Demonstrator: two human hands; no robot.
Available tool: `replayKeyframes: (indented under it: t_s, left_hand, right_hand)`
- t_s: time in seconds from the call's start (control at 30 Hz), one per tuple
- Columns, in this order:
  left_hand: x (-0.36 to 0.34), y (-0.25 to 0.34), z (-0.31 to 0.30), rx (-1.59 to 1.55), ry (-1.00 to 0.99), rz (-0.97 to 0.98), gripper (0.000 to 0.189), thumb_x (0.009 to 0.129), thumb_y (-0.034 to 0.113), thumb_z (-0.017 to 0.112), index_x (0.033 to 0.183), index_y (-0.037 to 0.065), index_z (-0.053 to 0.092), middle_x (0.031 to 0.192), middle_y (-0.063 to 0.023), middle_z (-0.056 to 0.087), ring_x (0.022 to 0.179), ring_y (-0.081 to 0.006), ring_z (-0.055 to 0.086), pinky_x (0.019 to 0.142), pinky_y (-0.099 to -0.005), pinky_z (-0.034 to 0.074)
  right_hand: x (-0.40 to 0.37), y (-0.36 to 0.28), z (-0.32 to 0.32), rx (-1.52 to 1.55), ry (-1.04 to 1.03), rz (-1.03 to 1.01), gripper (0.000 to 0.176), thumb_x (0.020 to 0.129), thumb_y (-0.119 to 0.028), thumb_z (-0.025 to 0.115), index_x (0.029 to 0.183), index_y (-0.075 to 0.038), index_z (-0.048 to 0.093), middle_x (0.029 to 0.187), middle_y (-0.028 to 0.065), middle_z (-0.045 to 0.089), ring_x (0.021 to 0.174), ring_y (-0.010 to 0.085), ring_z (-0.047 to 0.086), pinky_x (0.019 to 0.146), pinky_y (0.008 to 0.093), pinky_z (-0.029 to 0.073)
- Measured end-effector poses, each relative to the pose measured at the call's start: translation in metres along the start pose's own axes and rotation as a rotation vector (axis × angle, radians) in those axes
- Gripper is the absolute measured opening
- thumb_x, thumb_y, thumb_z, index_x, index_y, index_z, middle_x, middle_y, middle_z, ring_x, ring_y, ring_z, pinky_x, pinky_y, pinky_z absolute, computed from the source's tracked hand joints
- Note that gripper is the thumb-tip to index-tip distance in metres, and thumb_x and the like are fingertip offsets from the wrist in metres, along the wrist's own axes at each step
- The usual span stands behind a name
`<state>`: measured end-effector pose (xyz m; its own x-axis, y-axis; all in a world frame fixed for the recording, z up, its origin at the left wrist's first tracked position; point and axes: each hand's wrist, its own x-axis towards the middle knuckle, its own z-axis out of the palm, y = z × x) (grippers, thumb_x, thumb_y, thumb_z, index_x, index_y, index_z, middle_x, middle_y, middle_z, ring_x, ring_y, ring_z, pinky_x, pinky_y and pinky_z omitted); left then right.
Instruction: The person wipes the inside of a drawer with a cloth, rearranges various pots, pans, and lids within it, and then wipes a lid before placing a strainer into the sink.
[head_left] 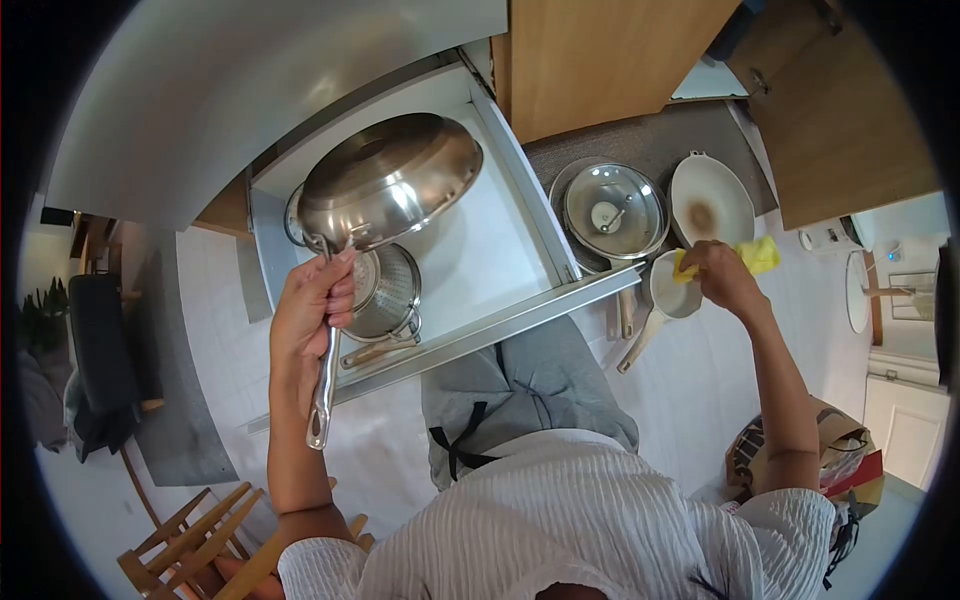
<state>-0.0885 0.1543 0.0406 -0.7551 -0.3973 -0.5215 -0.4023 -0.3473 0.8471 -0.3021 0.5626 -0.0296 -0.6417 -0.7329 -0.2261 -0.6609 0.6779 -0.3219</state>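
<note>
My left hand [318, 302] is closed round the handle of a shiny steel frying pan [395, 180], which is tilted with its underside showing above the open white drawer [500, 240]. Beneath the pan, a perforated steel colander [385, 290] and a wooden-handled item [378, 351] lie in the drawer. My right hand [722, 277] grips a yellow cloth [756, 255] over the rim of a small white saucepan [672, 290] on the floor. Behind that hand sits a cream pan [712, 195] with a brown mark inside.
Pans topped by a glass lid [612, 210] stand on the floor right of the drawer. An open wooden cabinet door [850, 120] is at the upper right. A paper bag [828, 435] sits at the right, a wooden chair [200, 540] at the lower left.
</note>
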Motion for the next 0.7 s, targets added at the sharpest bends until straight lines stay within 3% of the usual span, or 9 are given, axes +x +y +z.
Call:
replayKeyframes:
  t_s: [0.07, 0.2, 0.33, 0.4, 0.43, 0.5, 0.57, 0.63, 0.7]
  left_hand:
    - [-0.001, 0.003, -0.001, -0.021, 0.002, 0.01, 0.019, 0.084, 0.019, 0.057, 0.072, 0.009, 0.046, 0.056, 0.0051, 0.038, 0.041, -0.0005, 0.028, 0.034, -0.0157, 0.021]
    - [-0.002, 0.005, -0.005, -0.079, 0.044, 0.03, 0.021, 0.086, 0.019, 0.054, 0.072, 0.008, 0.044, 0.056, 0.0051, 0.036, 0.04, -0.0008, 0.027, 0.033, -0.0155, 0.021]
    - [-0.004, 0.008, -0.016, -0.108, 0.083, 0.04, 0.021, 0.087, 0.02, 0.053, 0.073, 0.009, 0.043, 0.056, 0.0051, 0.035, 0.041, -0.0012, 0.027, 0.034, -0.0161, 0.021]
    - [-0.003, 0.008, -0.02, -0.119, 0.146, 0.031, 0.02, 0.087, 0.021, 0.053, 0.073, 0.008, 0.045, 0.055, 0.0054, 0.034, 0.041, -0.0013, 0.027, 0.034, -0.0157, 0.021]
    - [-0.003, 0.009, -0.024, -0.118, 0.195, 0.026, 0.02, 0.086, 0.022, 0.053, 0.074, 0.007, 0.046, 0.054, 0.0058, 0.034, 0.041, -0.0014, 0.027, 0.033, -0.0152, 0.021]
    - [0.0, 0.01, -0.031, -0.128, 0.215, 0.019, 0.02, 0.087, 0.021, 0.053, 0.074, 0.008, 0.045, 0.054, 0.0058, 0.034, 0.041, -0.0011, 0.027, 0.034, -0.0154, 0.021]
    - [0.004, 0.011, -0.037, -0.159, 0.248, -0.025, 0.019, 0.087, 0.02, 0.052, 0.074, 0.009, 0.045, 0.054, 0.0057, 0.033, 0.041, -0.0011, 0.027, 0.033, -0.0153, 0.021]
    - [0.011, 0.011, -0.047, -0.176, 0.232, -0.038, 0.019, 0.087, 0.02, 0.052, 0.074, 0.008, 0.045, 0.054, 0.0055, 0.033, 0.041, -0.0011, 0.027, 0.033, -0.0154, 0.021]
    - [0.016, 0.01, -0.05, -0.194, 0.216, -0.068, 0.019, 0.087, 0.02, 0.052, 0.074, 0.008, 0.045, 0.054, 0.0053, 0.033, 0.04, -0.0011, 0.027, 0.032, -0.0154, 0.021]
  right_hand:
    - [0.005, 0.03, 0.014, 0.361, 0.054, 0.131, 0.031, 0.068, 0.009, 0.059, 0.096, -0.005, 0.06, 0.094, 0.007, 0.059, 0.091, 0.0174, 0.055, 0.081, 0.0281, 0.042]
    - [0.078, -0.017, -0.018, 0.812, 0.204, -0.137, 0.027, 0.082, -0.005, 0.049, 0.109, -0.008, 0.052, 0.104, 0.0036, 0.054, 0.093, 0.0119, 0.05, 0.076, 0.0247, 0.043]
    - [0.187, -0.106, -0.009, 1.014, -0.346, -0.28, 0.031, 0.084, -0.006, 0.045, 0.114, -0.012, 0.047, 0.106, 0.0028, 0.049, 0.093, 0.0144, 0.047, 0.081, 0.0258, 0.039]
    - [0.259, -0.133, 0.074, 1.05, -0.503, -0.458, 0.032, 0.084, -0.005, 0.045, 0.114, -0.013, 0.048, 0.105, 0.0041, 0.049, 0.094, 0.0165, 0.044, 0.085, 0.03, 0.037]
    - [0.277, -0.151, 0.108, 0.822, -0.318, -0.644, 0.033, 0.083, -0.006, 0.047, 0.114, -0.014, 0.049, 0.109, 0.0082, 0.049, 0.101, 0.0204, 0.042, 0.086, 0.0334, 0.036]
    - [0.338, -0.159, 0.225, 0.353, -0.287, -0.785, 0.049, 0.076, -0.023, 0.055, 0.124, -0.022, 0.044, 0.122, 0.0177, 0.037, 0.115, 0.0329, 0.032, 0.095, 0.0466, 0.029]
    - [0.331, -0.158, 0.24, -0.21, -0.401, -0.825, 0.067, 0.078, -0.027, 0.054, 0.136, -0.028, 0.02, 0.143, 0.0112, 0.008, 0.131, 0.0316, 0.011, 0.103, 0.0533, 0.015]
    - [0.368, -0.155, 0.237, -0.405, -0.18, -1.072, 0.066, 0.08, -0.024, 0.051, 0.137, -0.025, 0.016, 0.144, 0.0085, 0.005, 0.132, 0.0317, 0.007, 0.103, 0.0545, 0.012]
    - [0.402, -0.154, 0.222, -0.472, -0.126, -0.739, 0.065, 0.082, -0.019, 0.047, 0.138, -0.02, 0.015, 0.144, 0.0076, 0.008, 0.132, 0.0315, 0.008, 0.103, 0.0546, 0.012]
